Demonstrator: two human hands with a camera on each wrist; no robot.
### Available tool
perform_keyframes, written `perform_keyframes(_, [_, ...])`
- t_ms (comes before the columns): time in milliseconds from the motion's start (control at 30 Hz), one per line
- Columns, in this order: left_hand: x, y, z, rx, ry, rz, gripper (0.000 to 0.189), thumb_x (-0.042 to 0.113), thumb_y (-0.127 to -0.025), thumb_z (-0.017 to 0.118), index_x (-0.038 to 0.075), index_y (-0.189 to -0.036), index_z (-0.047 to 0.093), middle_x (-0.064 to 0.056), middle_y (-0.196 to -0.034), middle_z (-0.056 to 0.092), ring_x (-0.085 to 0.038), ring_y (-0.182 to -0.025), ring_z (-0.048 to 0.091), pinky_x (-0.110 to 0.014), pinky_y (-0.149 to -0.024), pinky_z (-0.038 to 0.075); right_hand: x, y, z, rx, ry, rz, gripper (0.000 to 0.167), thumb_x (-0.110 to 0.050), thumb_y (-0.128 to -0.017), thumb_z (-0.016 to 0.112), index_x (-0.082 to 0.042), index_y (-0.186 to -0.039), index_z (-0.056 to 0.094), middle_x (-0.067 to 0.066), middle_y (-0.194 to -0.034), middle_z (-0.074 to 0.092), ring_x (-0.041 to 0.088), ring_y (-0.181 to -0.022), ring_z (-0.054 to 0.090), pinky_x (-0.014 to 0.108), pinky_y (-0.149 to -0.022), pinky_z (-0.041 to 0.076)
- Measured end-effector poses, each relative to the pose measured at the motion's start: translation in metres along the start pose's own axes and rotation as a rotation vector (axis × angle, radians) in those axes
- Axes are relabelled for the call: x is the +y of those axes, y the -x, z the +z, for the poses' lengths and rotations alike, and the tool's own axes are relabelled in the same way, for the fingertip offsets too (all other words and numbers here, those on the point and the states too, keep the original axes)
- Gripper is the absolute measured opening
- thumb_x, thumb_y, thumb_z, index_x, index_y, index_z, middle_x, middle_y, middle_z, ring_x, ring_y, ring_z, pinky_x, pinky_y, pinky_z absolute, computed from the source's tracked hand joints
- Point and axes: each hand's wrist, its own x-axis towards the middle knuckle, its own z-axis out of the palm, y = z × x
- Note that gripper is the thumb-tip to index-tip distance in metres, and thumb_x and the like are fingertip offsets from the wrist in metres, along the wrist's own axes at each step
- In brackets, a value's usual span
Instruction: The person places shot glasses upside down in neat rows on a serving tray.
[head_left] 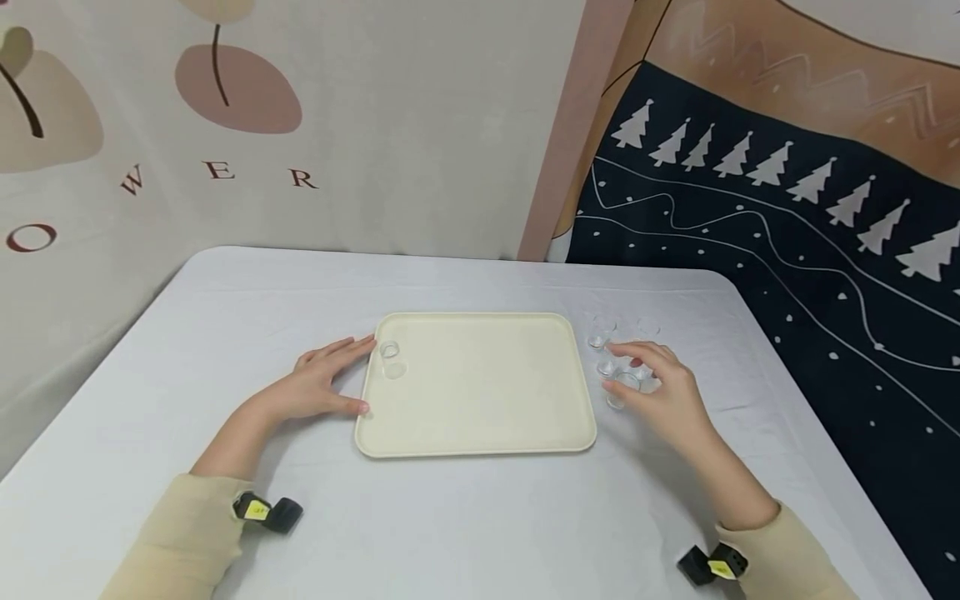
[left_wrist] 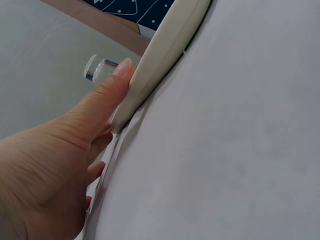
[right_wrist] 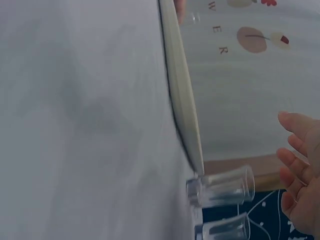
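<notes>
Touching tray [head_left: 480, 383]: left hand [head_left: 318, 385], fingers extended, thumb apart.
Right hand [head_left: 663, 392]: raised near glasses [right_wrist: 223, 188], forearm angled toward tray, fingers bent, parted from thumb.

A pale lettered cloth [head_left: 420, 133] and a navy tree-print cloth [head_left: 772, 237] hang beyond the white-covered table [head_left: 480, 525].

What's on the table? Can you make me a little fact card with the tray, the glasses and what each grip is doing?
Tray: cream rectangular tray
On tray: one clear shot glass, near the left end
Right of tray: several clear shot glasses; exact count hidden
Left grip: touches the tray's left edge
Right grip: above the glasses beside the tray, holding nothing
Under everything: white tablecloth
Behind: pale cloth with letters; dark cloth with white trees
</notes>
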Motion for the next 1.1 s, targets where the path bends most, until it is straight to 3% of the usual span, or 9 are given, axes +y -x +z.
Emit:
perform_keyframes(333, [0.002,0.001,-0.002,0.001,-0.006,0.000,0.104,0.048,-0.071,0.080,0.008,-0.151,0.027,-0.014,-0.155,0.025,-0.039,-0.141,0.010,-0.063,-0.104,0.003,0.024,0.014,-0.015,-0.064,0.036,0.059,0.046,-0.007,-0.075,0.082,-0.006,-0.118,0.066,0.008,-0.111,0.066,0.021,-0.088,0.052,0.036,-0.074,0.035])
perform_keyframes(500, [0.002,0.001,-0.002,-0.005,0.000,-0.008,0.104,0.048,-0.072,0.080,0.008,-0.152,0.026,-0.015,-0.155,0.024,-0.040,-0.141,0.010,-0.064,-0.104,0.003,0.031,0.019,-0.016,-0.097,0.034,0.095,0.046,-0.007,-0.077,0.080,-0.004,-0.120,0.064,0.010,-0.108,0.066,0.021,-0.086,0.051,0.031,-0.072,0.035])
perform_keyframes(767, [-0.003,0.000,0.001,-0.003,-0.015,-0.007,0.106,0.050,-0.070,0.080,0.010,-0.152,0.026,-0.013,-0.156,0.023,-0.038,-0.142,0.009,-0.061,-0.106,0.003,0.042,0.025,-0.012,-0.106,0.021,0.137,0.047,-0.010,-0.080,0.078,-0.005,-0.124,0.062,0.008,-0.103,0.068,0.012,-0.081,0.049,0.024,-0.066,0.034])
perform_keyframes(1100, [-0.003,0.000,0.001,-0.007,-0.003,-0.019,0.108,0.052,-0.069,0.080,0.011,-0.152,0.026,-0.011,-0.156,0.023,-0.037,-0.143,0.008,-0.061,-0.106,0.001,0.051,0.030,0.001,-0.102,0.010,0.140,0.042,-0.008,-0.078,0.079,-0.003,-0.117,0.065,0.005,-0.092,0.068,0.011,-0.074,0.052,0.022,-0.060,0.037])
